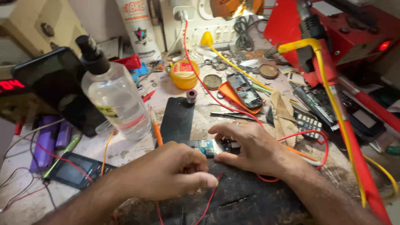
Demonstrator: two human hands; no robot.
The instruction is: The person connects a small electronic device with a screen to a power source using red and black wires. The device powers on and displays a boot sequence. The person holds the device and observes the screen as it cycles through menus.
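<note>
Both hands are meeting over a small circuit board lying at the back edge of the dark mat near the worktop's front. The left hand is curling into a loose fist, its grip pinching a thin red wire; the right hand is pressing the board's right end, fingers spread flat. Open room is lying mostly on the mat. Crowding the left are a clear bottle with a yellow label and a dark phone; behind sits a round yellow tub with a red label.
</note>
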